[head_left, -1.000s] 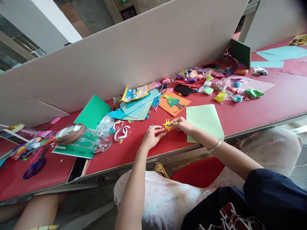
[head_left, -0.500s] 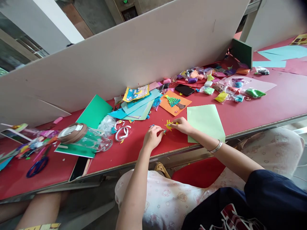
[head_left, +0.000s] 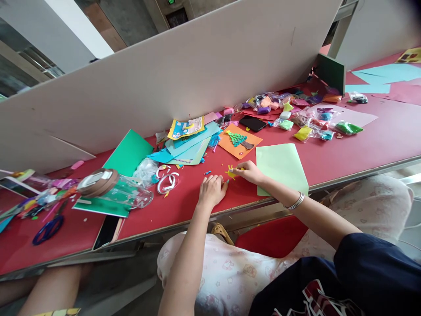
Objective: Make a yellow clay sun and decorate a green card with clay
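A long red desk with a worn, pale front edge runs across the view, backed by a tall grey partition; beyond it stand a white column and dim concrete walls. At the desk's near side, the fingers of the right hand are clamped on a small yellow spiky piece, just above or on the red surface; which, I cannot tell. The left hand lies palm down just beside it, fingers together, thumb apart. Right of the piece lies a pale green sheet; behind it, an orange card with a tree. A clear bottle lies on its side at left.
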Demonstrator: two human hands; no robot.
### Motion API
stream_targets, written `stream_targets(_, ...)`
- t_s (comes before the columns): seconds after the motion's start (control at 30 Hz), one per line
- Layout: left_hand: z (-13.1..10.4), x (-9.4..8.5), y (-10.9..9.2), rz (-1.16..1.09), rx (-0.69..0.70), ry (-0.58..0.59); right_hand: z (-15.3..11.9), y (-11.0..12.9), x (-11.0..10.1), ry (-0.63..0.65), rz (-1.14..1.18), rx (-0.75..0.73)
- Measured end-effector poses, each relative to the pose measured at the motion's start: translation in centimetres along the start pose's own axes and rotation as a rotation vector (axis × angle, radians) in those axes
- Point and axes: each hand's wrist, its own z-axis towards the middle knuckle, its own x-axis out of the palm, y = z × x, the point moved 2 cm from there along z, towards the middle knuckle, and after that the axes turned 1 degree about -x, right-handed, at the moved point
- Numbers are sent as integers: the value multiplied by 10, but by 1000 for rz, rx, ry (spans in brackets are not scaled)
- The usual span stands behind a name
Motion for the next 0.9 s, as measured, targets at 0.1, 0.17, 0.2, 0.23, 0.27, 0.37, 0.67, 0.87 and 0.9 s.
stream_targets(0.1,1,1,1,-27,0,-7,-1,1,-1,7,83,20)
stream_targets(0.17,0,2,3,-53,-3,-16,-1,3,-2,5,132,35)
stream_targets(0.2,0,3,4,-70,-6,-21,-2,4,-2,3,154,44)
stream_targets(0.23,0,3,5,-90,-10,-27,-2,5,-3,3,176,54)
stream_targets(0.27,0,3,6,-114,-15,-34,-3,5,-3,5,198,66)
stream_targets(0.37,-1,2,10,-205,-38,-55,-4,6,-4,9,332,113)
stream_targets(0.67,-2,-6,5,-615,-95,-133,-5,6,-3,47,804,204)
stream_targets(0.87,1,-6,-7,-789,-135,-106,-5,6,1,145,946,175)
stream_targets(0.9,2,-5,-8,-808,-144,-100,-5,5,2,149,929,170)
